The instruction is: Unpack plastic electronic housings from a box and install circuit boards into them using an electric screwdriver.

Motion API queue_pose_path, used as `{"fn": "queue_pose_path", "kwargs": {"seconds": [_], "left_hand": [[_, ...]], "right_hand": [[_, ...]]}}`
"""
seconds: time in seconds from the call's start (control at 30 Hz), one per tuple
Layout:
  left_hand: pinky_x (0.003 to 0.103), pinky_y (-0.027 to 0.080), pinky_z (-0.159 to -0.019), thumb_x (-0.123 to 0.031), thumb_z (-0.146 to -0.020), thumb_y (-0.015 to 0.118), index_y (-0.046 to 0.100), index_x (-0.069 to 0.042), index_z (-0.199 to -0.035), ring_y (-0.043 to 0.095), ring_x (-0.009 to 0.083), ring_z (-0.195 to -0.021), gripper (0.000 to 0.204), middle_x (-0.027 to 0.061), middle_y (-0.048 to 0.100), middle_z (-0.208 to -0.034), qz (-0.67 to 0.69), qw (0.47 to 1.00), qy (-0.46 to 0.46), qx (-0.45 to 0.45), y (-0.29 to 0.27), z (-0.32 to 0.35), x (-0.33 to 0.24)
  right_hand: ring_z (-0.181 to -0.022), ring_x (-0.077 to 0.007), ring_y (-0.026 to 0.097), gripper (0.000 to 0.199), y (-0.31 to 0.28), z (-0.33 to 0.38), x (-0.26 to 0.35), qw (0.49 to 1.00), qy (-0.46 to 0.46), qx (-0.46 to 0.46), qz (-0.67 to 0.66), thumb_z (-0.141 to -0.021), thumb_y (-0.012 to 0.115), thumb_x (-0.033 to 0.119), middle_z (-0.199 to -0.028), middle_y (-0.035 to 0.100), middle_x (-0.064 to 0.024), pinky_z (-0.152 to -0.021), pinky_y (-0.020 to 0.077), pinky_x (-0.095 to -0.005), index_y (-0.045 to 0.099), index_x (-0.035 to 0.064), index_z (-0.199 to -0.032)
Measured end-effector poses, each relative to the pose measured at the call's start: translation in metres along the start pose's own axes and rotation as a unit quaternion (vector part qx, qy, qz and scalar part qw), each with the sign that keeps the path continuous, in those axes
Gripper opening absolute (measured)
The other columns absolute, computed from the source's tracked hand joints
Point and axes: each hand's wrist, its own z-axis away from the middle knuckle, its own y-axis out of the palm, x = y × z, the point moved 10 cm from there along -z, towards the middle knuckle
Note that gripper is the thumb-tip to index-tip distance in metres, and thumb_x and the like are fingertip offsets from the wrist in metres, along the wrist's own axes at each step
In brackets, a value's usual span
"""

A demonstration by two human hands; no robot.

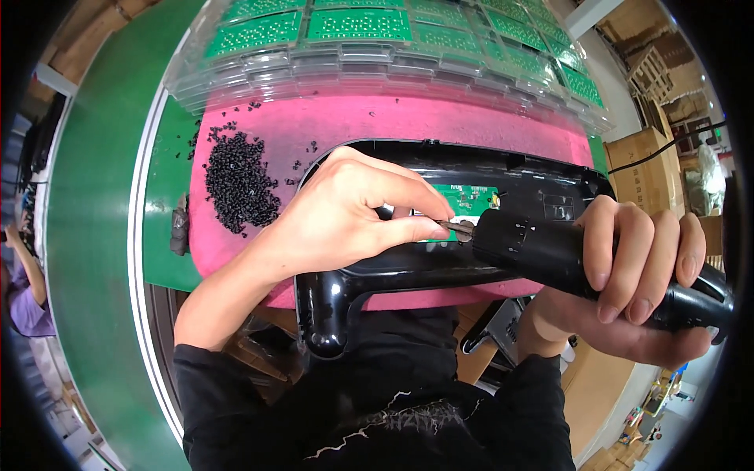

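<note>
My right hand [640, 271] is wrapped round a black electric screwdriver [530, 247], held nearly level with its nose toward the left. At the nose, the thumb and fingertips of my left hand [353, 208] pinch the thin metal screwdriver bit [457, 228]. Whether a screw sits between the fingertips is too small to tell. Below both hands lies a glossy black plastic housing [503, 165], its hollow side up. A green circuit board [469, 198] sits inside it, partly covered by my left hand and the screwdriver.
A heap of small black screws [239, 180] lies left on the pink mat [345, 114]. Stacked clear trays [377, 59] of green circuit boards stand at the back. A dark lump [180, 228] rests by the mat's left edge. Cardboard boxes [648, 169] are at right; another person's arm [30, 267] shows far left.
</note>
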Motion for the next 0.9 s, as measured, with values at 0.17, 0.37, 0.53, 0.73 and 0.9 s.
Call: {"fn": "queue_pose_path", "kwargs": {"seconds": [0.17, 0.37, 0.53, 0.73, 0.9], "left_hand": [[0.03, 0.058, -0.073, 0.0, -0.079, 0.072, 0.072, 0.003, -0.089, 0.072, 0.0207, -0.081, 0.01, 0.0128, 0.073, -0.086, -0.017, 1.0, -0.004, 0.008, 0.0, 0.0, -0.003], [0.03, 0.055, -0.065, -0.001, -0.081, 0.071, 0.071, 0.002, -0.092, 0.07, 0.0187, -0.072, 0.011, 0.0102, 0.072, -0.083, -0.023, 1.0, -0.017, 0.008, 0.001, -0.001, -0.001], [0.033, 0.055, -0.065, -0.003, -0.085, 0.067, 0.069, 0.002, -0.094, 0.07, 0.0244, -0.071, 0.011, 0.013, 0.071, -0.084, -0.171, 0.984, -0.033, -0.023, -0.002, 0.001, 0.01], [0.041, 0.052, -0.065, -0.013, -0.09, 0.062, 0.066, 0.001, -0.087, 0.065, 0.0364, -0.072, 0.015, 0.0176, 0.067, -0.079, -0.233, 0.969, -0.053, -0.064, -0.01, 0.004, 0.007], [0.045, 0.045, -0.059, -0.017, -0.093, 0.057, 0.059, 0.002, -0.083, 0.059, 0.0401, -0.066, 0.022, 0.0193, 0.058, -0.071, -0.232, 0.966, -0.1, -0.06, -0.013, 0.005, 0.008]], "right_hand": [[-0.047, -0.0041, 0.05, 0.043, 0.008, -0.002, -0.002, 0.999, -0.013, 0.038, 0.006, -0.079, 0.07, 0.043, -0.061, 0.053, 0.0064, -0.054, 0.0419, -0.0207, 0.047, 0.01, -0.094], [-0.048, -0.0035, 0.051, 0.047, 0.014, -0.006, -0.004, 0.996, -0.023, 0.076, 0.039, -0.078, 0.072, 0.048, -0.061, 0.054, 0.0061, -0.052, 0.0417, -0.0185, 0.048, 0.01, -0.094], [-0.049, -0.0068, 0.051, 0.051, 0.01, -0.007, -0.014, 0.994, 0.034, 0.084, 0.067, -0.079, 0.072, 0.05, -0.066, 0.055, 0.0037, -0.055, 0.0411, -0.0227, 0.05, 0.0085, -0.099], [-0.048, -0.0113, 0.044, 0.059, -0.022, 0.0, -0.061, 0.986, 0.122, 0.008, 0.113, -0.085, 0.06, 0.063, -0.064, 0.048, 0.0007, -0.052, 0.0358, -0.0286, 0.049, 0.0068, -0.099], [-0.047, -0.0112, 0.041, 0.058, -0.028, 0.006, -0.074, 0.978, 0.149, -0.005, 0.144, -0.087, 0.056, 0.063, -0.062, 0.046, 0.0003, -0.05, 0.0349, -0.0289, 0.048, 0.0062, -0.097]]}}
